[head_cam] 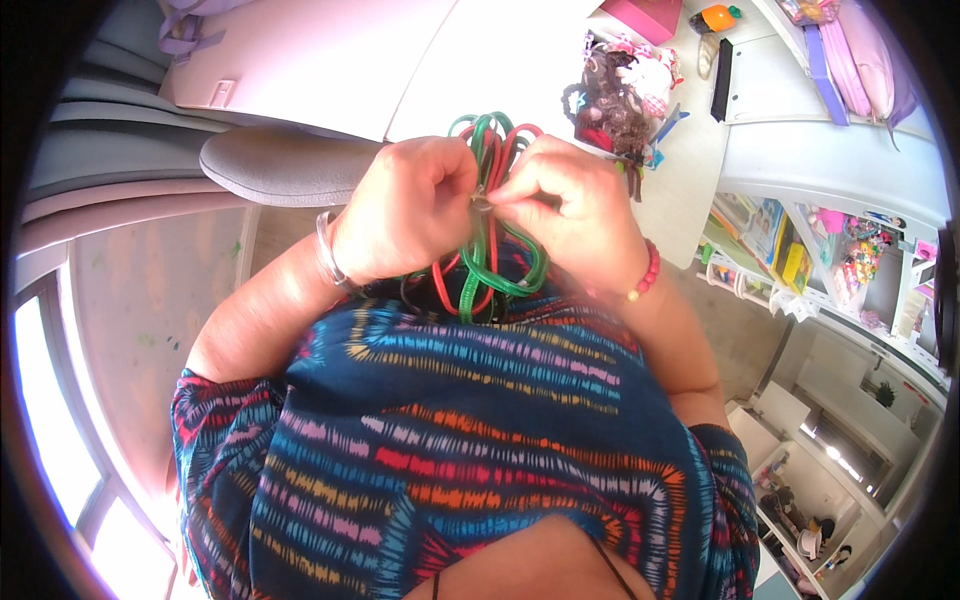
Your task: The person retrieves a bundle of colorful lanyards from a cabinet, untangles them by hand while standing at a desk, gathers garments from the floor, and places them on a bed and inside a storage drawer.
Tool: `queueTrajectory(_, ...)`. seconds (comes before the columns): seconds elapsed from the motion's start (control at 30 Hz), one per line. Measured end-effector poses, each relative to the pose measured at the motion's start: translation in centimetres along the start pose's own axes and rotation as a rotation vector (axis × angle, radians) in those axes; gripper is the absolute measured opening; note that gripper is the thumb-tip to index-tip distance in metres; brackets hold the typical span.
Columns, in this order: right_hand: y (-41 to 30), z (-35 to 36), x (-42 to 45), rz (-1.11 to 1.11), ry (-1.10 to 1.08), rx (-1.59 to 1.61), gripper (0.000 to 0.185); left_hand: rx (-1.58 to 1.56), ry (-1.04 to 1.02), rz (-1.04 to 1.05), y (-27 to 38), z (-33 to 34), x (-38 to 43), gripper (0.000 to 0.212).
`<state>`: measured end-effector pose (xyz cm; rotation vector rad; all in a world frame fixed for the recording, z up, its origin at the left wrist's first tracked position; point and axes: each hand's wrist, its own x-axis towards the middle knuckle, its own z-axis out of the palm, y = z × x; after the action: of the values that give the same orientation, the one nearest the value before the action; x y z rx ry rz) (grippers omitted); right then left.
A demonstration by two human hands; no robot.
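A looped bundle of green and red cords [493,255] hangs in front of my chest, above my lap. My left hand [420,202], with a silver bangle on its wrist, pinches a thin tie [481,199] around the bundle's middle. From the other side, thumb and forefinger of my right hand [566,202] pinch the same tie; a red bead bracelet is on that wrist. The fingertips of both hands nearly meet. Whether the tie is knotted cannot be seen.
Beyond my hands is a white desk [480,67], with a pile of hair ties [615,97] and a pink box [645,16] at its right. A grey chair part [289,165] lies at the left. Shelves with books [765,232] stand to the right; curtains [120,142] hang to the left.
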<state>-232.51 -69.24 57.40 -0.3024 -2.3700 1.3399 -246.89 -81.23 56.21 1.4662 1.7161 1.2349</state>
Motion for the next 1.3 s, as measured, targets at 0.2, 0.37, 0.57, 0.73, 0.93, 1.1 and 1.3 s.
queueTrajectory(0.2,-0.4,0.7,-0.3,-0.107,0.115,-0.178,0.013,0.140,0.167,0.083,0.0,1.0,-0.4,0.011)
queueTrajectory(0.37,-0.7,1.6,-0.4,-0.096,0.173,-0.259,0.019,0.157,0.254,0.052,0.4,1.5,-0.3,0.012)
queueTrajectory(0.57,-0.4,1.8,-0.3,0.006,0.180,-0.160,0.022,0.227,0.268,0.030,0.2,2.1,-0.2,0.010)
queueTrajectory(0.73,0.1,-0.9,-0.9,0.383,-0.103,0.372,0.017,0.235,0.250,-0.017,0.4,1.9,-0.6,0.009)
queueTrajectory(0.93,0.0,-0.7,-1.9,0.105,-0.001,-0.128,0.016,0.218,0.276,0.012,-0.1,2.2,-0.5,0.011)
queueTrajectory(1.1,-1.3,0.2,-1.6,-0.169,0.008,-0.433,0.019,0.230,0.289,0.003,-0.1,2.6,-0.5,0.012)
queueTrajectory(1.3,-1.5,0.7,-1.8,-0.187,-0.009,-0.548,0.011,0.225,0.280,0.020,0.3,2.8,-0.4,0.012)
